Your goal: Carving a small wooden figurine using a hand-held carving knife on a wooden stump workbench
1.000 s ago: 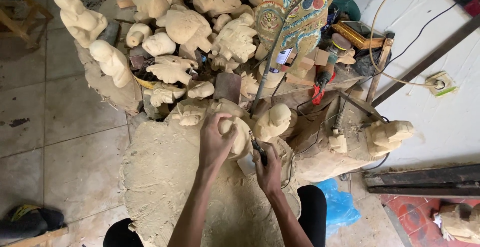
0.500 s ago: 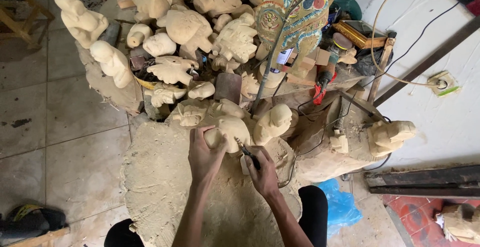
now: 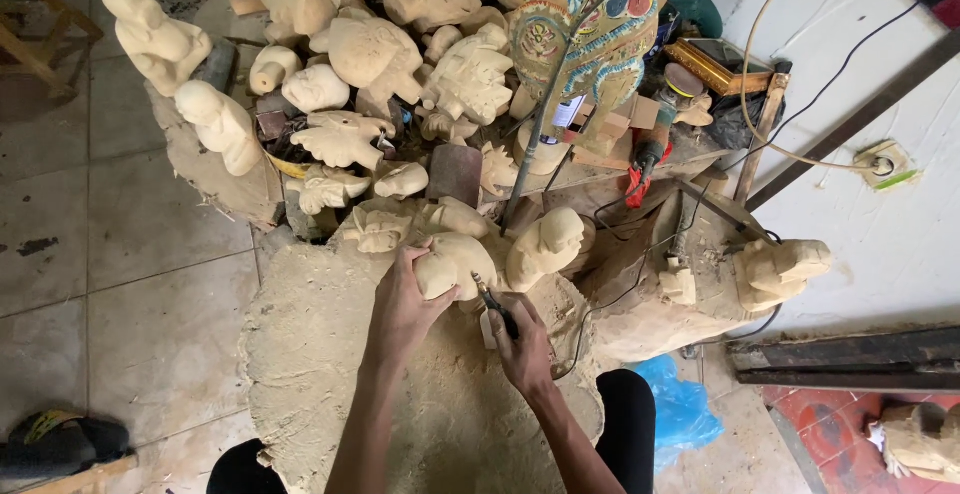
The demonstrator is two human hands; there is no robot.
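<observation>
My left hand (image 3: 402,302) presses on a pale rounded wooden carving (image 3: 455,262) that stands on a large wood slab (image 3: 310,354) covered in sawdust. My right hand (image 3: 522,346) grips a thin dark carving tool (image 3: 493,302), whose tip touches the right side of the carving. Another pale figure (image 3: 545,246) stands just to the right of the carved piece.
Several unfinished pale wooden figures (image 3: 360,74) are piled beyond the slab. A painted flat puppet on a stick (image 3: 590,34) rises behind them. A red-handled tool (image 3: 640,169), cables, a wall socket (image 3: 880,164) and a blue bag (image 3: 680,409) lie at right. Tiled floor at left.
My left hand slid down off the top of the carving to its left side. My right hand moved right and down, bringing the tool against the carving's right side.
</observation>
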